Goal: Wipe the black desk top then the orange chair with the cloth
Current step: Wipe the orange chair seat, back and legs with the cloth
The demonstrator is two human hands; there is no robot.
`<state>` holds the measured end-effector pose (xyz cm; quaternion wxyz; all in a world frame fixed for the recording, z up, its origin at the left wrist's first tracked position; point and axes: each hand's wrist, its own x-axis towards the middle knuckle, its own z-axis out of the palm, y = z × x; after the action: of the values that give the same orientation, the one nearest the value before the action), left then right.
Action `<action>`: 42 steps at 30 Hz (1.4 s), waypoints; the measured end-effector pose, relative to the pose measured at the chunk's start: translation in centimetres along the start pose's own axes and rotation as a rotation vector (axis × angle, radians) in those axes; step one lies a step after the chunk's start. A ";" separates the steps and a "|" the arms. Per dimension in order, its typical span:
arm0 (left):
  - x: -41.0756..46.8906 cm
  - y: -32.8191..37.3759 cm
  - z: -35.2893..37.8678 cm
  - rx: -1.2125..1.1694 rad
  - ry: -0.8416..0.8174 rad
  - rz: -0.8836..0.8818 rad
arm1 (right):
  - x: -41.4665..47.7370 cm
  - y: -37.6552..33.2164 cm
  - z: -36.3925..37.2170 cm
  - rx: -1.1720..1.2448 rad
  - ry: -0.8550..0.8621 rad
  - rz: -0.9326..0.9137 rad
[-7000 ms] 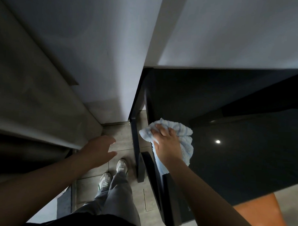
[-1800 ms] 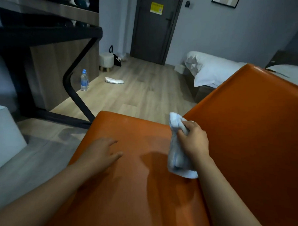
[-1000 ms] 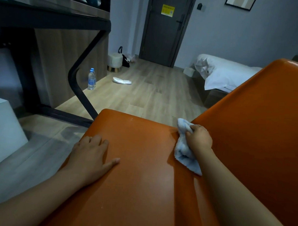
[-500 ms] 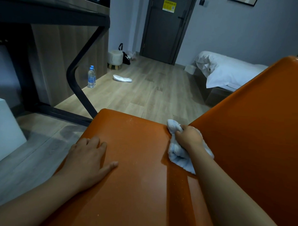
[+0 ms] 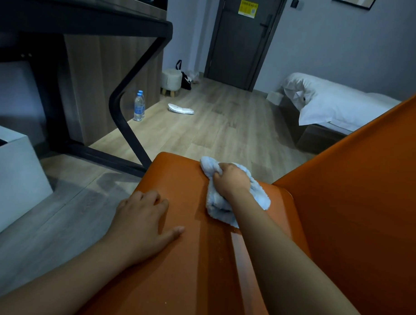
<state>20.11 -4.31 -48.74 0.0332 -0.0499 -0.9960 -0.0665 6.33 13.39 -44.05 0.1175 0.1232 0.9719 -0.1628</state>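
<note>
We're on the orange chair (image 5: 193, 286) seat, desk (image 5: 84, 23) off to the left.
Our left hand (image 5: 141, 225) lies flat and spread on the seat, bracing; our right hand (image 5: 229, 179) is bunched around the cloth (image 5: 214, 204), pressing it at the seat's far edge. Cloth looks soft, light, floppy; we'd grip it wadded in the palm. Seat looks smooth and firm, probably slick.

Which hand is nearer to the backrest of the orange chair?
Right. The right hand, holding the cloth, is on the seat close to the backrest; the left hand rests flat near the seat's opposite edge, farther away.
</note>
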 end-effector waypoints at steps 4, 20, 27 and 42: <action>-0.6 -2.0 -0.5 -0.149 -0.015 0.017 | -0.8 -1.0 0.9 0.077 0.068 0.128; -3.7 -5.9 1.1 -0.405 0.049 -0.033 | -1.6 -8.0 2.1 0.014 -0.037 0.183; -3.9 -5.9 1.4 -0.411 0.077 -0.012 | -2.0 -10.1 3.0 -0.011 -0.072 0.005; -4.1 -5.0 0.1 -0.343 -0.010 -0.026 | -3.8 -6.2 0.0 0.234 0.175 -0.817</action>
<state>23.67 -9.58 -49.81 0.0185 -0.0424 -0.9707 -0.2358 8.22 6.94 -41.20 -0.0541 -0.2455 0.9221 -0.2942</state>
